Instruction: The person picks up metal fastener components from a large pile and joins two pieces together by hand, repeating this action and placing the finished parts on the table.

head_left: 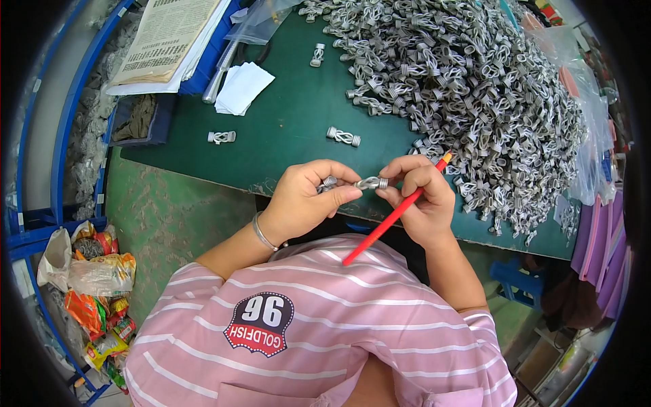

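Just beyond the table's near edge, my left hand (302,197) is closed, thumb and forefinger pinching one end of a small silver twisted metal fitting (371,183) with a ribbed end. A second metal fitting (328,182) shows partly behind its fingers. My right hand (426,200) grips the ribbed end of the first fitting with its fingertips. That same hand also holds a slim red stick (384,233) with an orange tip, slanting down toward my shirt. Three single fittings lie apart on the green tabletop (285,108), one of them (344,136) just beyond my hands.
A large heap of similar metal fittings (468,88) covers the table's right side. White paper slips (244,88), a blue bin (207,51) under printed sheets and a grey tray (144,121) stand at left. A blue stool (519,279) is at lower right, blue shelving (64,129) far left.
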### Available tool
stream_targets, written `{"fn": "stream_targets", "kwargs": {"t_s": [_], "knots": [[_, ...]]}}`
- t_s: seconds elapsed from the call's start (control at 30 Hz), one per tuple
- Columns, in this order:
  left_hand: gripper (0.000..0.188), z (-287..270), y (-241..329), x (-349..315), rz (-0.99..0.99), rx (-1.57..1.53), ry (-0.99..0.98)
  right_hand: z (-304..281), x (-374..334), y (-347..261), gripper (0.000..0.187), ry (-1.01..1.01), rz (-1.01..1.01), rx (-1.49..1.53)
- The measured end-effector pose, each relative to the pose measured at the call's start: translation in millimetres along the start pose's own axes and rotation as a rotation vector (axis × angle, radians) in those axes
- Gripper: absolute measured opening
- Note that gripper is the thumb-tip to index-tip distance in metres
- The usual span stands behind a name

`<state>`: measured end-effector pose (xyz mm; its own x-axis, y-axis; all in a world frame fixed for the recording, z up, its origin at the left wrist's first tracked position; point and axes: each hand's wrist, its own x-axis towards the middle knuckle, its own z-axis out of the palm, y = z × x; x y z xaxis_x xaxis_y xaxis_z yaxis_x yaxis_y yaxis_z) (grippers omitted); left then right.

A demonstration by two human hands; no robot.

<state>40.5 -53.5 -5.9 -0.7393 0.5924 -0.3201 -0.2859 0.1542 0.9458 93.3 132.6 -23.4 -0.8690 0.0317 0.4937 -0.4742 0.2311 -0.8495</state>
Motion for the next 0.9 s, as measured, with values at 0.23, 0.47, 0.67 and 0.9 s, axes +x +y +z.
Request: {"fn": "stream_targets", "kwargs": {"t_s": [0.23, 0.47, 0.67, 0.9], "knots": [[0.023, 5.8, -5.6, 3.7, 0.526, 0.278, 0.161, 1.0, -14.7, 0.3, 0.023, 0.104, 0.514, 0.608], [0.025, 8.1, -3.6, 4.8, 0.596, 0.135, 0.084, 7.3, -19.7, -0.4, 0.028, 0.135, 0.216, 0.44], [0.024, -14.7, -19.9, 5.3, 0.16, -0.917, -0.116, 8.5, 8.7, -18.8, 0.026, 0.035, -0.098, -0.067], [0.013, -26.7, -13.2, 6.6, 0.135, -1.073, 0.036, 24.4, 35.3, 22.5, 0.024, -0.048, -0.075, -0.476]]}}
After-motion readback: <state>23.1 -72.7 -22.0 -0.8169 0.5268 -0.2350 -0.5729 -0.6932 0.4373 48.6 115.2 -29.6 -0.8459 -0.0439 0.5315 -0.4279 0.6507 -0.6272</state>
